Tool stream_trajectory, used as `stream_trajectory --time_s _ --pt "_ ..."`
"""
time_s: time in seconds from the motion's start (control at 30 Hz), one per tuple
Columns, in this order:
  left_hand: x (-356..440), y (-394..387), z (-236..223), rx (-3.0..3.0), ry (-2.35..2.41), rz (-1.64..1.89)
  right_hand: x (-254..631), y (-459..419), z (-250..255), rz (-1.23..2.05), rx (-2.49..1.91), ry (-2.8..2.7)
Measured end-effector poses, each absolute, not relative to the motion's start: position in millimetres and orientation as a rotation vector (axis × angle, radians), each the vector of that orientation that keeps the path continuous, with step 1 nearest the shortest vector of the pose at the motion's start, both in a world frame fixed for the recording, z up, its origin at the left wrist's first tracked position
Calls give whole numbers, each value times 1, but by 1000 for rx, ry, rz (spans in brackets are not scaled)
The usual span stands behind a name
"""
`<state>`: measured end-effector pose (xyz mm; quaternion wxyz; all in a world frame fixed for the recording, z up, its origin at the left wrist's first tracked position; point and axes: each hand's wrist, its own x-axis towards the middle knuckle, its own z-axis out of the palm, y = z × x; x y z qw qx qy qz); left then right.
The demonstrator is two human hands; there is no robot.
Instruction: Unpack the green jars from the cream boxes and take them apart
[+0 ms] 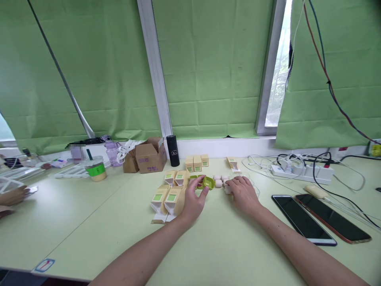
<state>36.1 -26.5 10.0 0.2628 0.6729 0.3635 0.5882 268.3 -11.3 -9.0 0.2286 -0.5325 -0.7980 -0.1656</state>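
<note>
My left hand point(193, 200) grips a small olive-green case point(209, 182) with a hollow inside between thumb and fingers. More green shows just behind those fingers. My right hand point(244, 194) is closed over a pale rounded case point(228, 189), mostly covered by the fingers. Beside it sit several small pale pink rounded cases point(218, 183). To the left of my left hand stand several open cream boxes point(159, 197) with green squares and white flaps. Farther back are closed small cream boxes point(197, 163) and one separate opened box point(233, 164).
Two phones point(303, 218) lie at the right, below a white power strip point(302, 172) with tangled cables. Along the back stand a black bottle point(172, 151), a cardboard box point(151, 158) and a drink cup point(95, 169). Another person's hand point(13, 196) shows at far left.
</note>
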Motion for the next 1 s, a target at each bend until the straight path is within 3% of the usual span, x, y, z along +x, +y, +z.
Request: stream_trajectory --time_s 0.7,1.0 --pt "35 -28 11 1816 980 1578 273 -8 -12 -479 -1475 -2066" --pt "38 -30 14 1694 795 1604 260 -26 3 -327 -1112 -1992"
